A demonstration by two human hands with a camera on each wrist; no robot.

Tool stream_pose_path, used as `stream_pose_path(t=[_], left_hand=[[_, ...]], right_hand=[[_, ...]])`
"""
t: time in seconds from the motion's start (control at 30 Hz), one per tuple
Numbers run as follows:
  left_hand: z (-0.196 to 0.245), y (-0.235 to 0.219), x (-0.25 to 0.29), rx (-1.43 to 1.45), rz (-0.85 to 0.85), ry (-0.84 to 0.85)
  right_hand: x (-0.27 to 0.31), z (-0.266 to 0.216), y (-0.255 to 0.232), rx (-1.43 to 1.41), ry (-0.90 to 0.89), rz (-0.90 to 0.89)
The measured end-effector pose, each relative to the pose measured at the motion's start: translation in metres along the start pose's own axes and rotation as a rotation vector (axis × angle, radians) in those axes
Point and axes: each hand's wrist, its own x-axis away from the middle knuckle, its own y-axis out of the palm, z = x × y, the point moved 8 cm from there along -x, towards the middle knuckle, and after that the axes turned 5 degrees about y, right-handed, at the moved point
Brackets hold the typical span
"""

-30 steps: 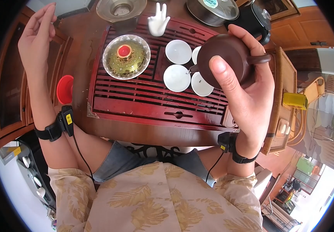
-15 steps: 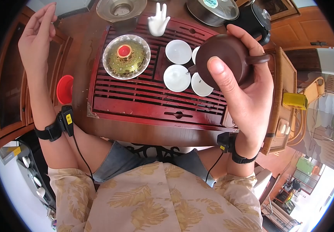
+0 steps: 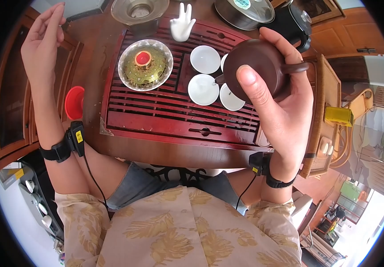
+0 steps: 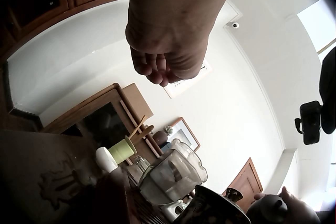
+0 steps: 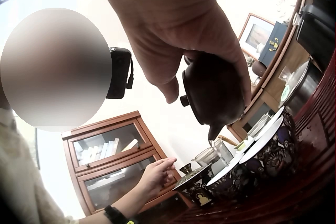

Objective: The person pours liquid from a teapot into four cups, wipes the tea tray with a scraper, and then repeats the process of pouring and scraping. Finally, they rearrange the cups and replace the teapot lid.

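Observation:
My right hand grips a dark brown teapot, with the thumb over its near side and the fingers around the far side. The pot is tilted, and its spout tip hangs over the front left white-lined cup. Several such cups stand close together under the pot, partly hidden by it. In the right wrist view the spout points down at patterned cups. My left hand is raised at the far left, fingers loosely bent and holding nothing. A lidded bowl with a red-topped knob stands left of the cups.
The cups and bowl stand on a red slatted tea tray. Behind are a white hand figurine, a glass vessel, a lidded pot and a black kettle. A red bin stands at the left.
The right hand and teapot have shifted slightly to the left, the spout tip moving a little over the front left cup. The left hand stays as it was.

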Motion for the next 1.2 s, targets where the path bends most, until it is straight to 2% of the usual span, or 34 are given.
stream_pose_path(t=[0.43, 0.73, 1.2], left_hand=[[-0.001, 0.002, -0.001, 0.043, -0.014, 0.003], [-0.002, 0.003, -0.001, 0.036, -0.012, -0.006], [-0.003, 0.003, -0.001, 0.034, -0.018, -0.001]], right_hand=[[0.0, 0.002, 0.003, -0.119, 0.018, -0.011], [-0.001, -0.002, 0.005, 0.093, -0.037, -0.005], [0.0, 0.002, 0.01, -0.002, -0.017, 0.019]])
